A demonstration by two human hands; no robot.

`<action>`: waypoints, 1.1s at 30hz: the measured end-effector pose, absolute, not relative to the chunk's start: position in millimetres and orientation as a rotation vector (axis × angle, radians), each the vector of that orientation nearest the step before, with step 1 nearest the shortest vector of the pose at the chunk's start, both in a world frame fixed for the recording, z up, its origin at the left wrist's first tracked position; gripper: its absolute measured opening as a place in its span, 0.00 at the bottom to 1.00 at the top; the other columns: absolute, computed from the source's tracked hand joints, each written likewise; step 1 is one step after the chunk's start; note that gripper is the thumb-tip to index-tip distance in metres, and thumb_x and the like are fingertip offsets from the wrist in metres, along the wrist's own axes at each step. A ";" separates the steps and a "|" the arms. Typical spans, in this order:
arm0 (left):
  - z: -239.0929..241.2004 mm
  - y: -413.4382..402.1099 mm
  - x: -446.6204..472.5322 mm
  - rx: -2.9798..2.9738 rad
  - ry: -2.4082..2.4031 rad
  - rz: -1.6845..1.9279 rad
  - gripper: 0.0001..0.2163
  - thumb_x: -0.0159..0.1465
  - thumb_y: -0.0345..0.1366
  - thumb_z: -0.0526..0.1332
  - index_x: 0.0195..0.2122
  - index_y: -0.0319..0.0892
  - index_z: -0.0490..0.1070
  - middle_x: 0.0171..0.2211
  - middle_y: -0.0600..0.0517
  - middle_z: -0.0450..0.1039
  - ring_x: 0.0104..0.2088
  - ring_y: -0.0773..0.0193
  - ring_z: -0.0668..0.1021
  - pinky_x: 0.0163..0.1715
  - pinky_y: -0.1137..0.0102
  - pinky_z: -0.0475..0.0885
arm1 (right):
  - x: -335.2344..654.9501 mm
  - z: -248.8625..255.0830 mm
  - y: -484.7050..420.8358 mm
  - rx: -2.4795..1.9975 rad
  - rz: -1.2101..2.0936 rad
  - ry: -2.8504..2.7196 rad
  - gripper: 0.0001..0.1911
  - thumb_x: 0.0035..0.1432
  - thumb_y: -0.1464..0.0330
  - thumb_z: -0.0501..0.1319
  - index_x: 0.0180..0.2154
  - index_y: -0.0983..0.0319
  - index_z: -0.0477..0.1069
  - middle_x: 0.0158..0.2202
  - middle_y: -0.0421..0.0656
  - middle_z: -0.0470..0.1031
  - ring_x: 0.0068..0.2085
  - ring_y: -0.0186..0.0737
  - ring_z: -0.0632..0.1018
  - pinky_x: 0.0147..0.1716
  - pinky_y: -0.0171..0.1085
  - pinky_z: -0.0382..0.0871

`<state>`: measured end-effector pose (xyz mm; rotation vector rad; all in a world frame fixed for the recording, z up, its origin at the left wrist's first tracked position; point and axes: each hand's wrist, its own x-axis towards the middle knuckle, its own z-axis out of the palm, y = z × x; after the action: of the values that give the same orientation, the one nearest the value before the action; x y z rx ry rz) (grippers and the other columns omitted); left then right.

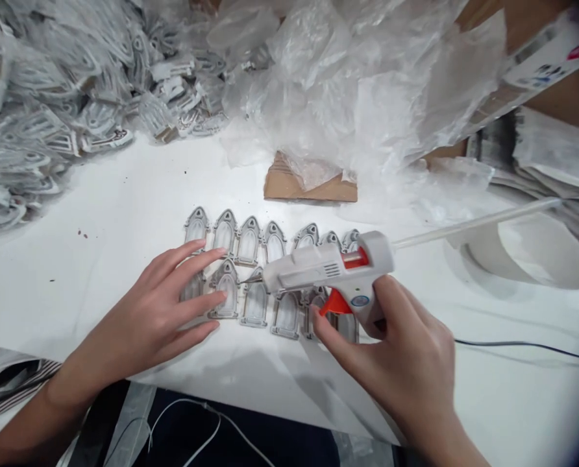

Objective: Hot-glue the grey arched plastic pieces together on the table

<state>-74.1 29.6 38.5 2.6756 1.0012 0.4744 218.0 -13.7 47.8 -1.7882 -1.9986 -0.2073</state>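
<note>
- Gripping the handle of a white hot glue gun (313, 269), the right hand (401, 363) is curled round it, one digit at the red trigger (335, 303); whether the trigger is squeezed, I cannot tell.
- The left hand (167, 305) grasps nothing, its fingers parted over the left end of the small arched pieces; how firmly they touch, I cannot tell.
- Beneath the hands, these pieces form a back row (247, 240) and a front row (254, 305), some partly hidden by the left hand and the gun.
- The gun's metal nozzle (251, 280) points left, close to the second front piece from the left.
- A translucent glue stick (479, 224) juts from the gun's rear; a dark cord (528, 346) runs to the right.
- Behind the rows, a cardboard piece (313, 188) lies on the white table (124, 194), with crumpled clear plastic bags (309, 84) beyond it.
- Far left, bagged grey pieces (50, 78) are heaped.
- To the right stands a curled white sheet (537, 253).
</note>
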 end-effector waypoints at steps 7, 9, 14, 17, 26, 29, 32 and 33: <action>31.8 28.7 -72.5 2.665 0.973 0.462 0.07 0.68 0.33 0.62 0.47 0.44 0.75 0.68 0.43 0.58 0.69 0.45 0.59 0.61 0.49 0.66 | 205.3 39.0 -6.3 -1.822 -0.285 -2.036 0.23 0.54 0.61 0.64 0.28 0.58 0.48 0.23 0.32 0.55 0.21 0.27 0.58 0.20 0.31 0.51; 30.3 28.0 -71.3 2.659 0.992 0.467 0.07 0.69 0.32 0.62 0.47 0.43 0.75 0.67 0.42 0.59 0.68 0.45 0.59 0.60 0.48 0.66 | 204.2 38.1 -5.3 -1.825 -0.278 -2.043 0.23 0.54 0.60 0.64 0.28 0.58 0.48 0.23 0.32 0.56 0.21 0.26 0.58 0.20 0.32 0.51; 25.9 28.3 -70.6 2.674 0.951 0.533 0.08 0.68 0.30 0.62 0.48 0.41 0.74 0.65 0.39 0.61 0.67 0.43 0.61 0.58 0.47 0.68 | 200.0 37.4 -4.9 -1.823 -0.283 -2.050 0.23 0.54 0.61 0.65 0.28 0.58 0.48 0.23 0.32 0.56 0.21 0.26 0.58 0.20 0.32 0.52; 24.4 29.0 -71.0 2.670 0.958 0.506 0.10 0.68 0.30 0.61 0.50 0.42 0.74 0.66 0.40 0.61 0.67 0.43 0.61 0.58 0.46 0.68 | 198.3 36.6 -4.7 -1.827 -0.289 -2.045 0.24 0.54 0.60 0.66 0.28 0.58 0.49 0.23 0.32 0.56 0.21 0.25 0.58 0.21 0.32 0.52; 25.5 29.0 -69.3 2.664 0.968 0.539 0.08 0.68 0.30 0.62 0.47 0.42 0.74 0.64 0.40 0.63 0.67 0.44 0.62 0.57 0.47 0.70 | 196.6 35.4 -3.3 -1.817 -0.299 -2.045 0.25 0.54 0.60 0.67 0.28 0.58 0.49 0.23 0.32 0.54 0.21 0.25 0.57 0.21 0.32 0.52; 25.2 28.9 -68.4 2.670 0.972 0.536 0.08 0.68 0.29 0.62 0.48 0.42 0.73 0.64 0.39 0.64 0.66 0.44 0.63 0.56 0.47 0.70 | 196.8 35.0 -2.7 -1.824 -0.297 -2.033 0.24 0.54 0.60 0.67 0.28 0.58 0.49 0.23 0.32 0.55 0.21 0.25 0.56 0.21 0.32 0.52; 24.1 29.1 -67.2 2.669 0.977 0.513 0.11 0.68 0.29 0.61 0.50 0.44 0.73 0.64 0.39 0.63 0.66 0.44 0.63 0.55 0.46 0.71 | 197.7 35.5 -2.6 -1.831 -0.283 -2.022 0.24 0.54 0.60 0.67 0.28 0.58 0.49 0.22 0.32 0.55 0.21 0.25 0.57 0.21 0.32 0.52; 23.8 29.2 -66.8 2.668 0.976 0.499 0.12 0.68 0.29 0.61 0.51 0.45 0.73 0.64 0.40 0.63 0.66 0.43 0.63 0.55 0.45 0.71 | 198.0 35.7 -2.8 -1.835 -0.279 -2.019 0.24 0.54 0.60 0.67 0.28 0.58 0.49 0.22 0.32 0.55 0.21 0.25 0.57 0.21 0.32 0.52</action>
<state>-66.8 29.2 23.8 2.6679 0.9763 0.4988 198.0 -2.8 35.7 -1.8351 -2.0194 -0.2793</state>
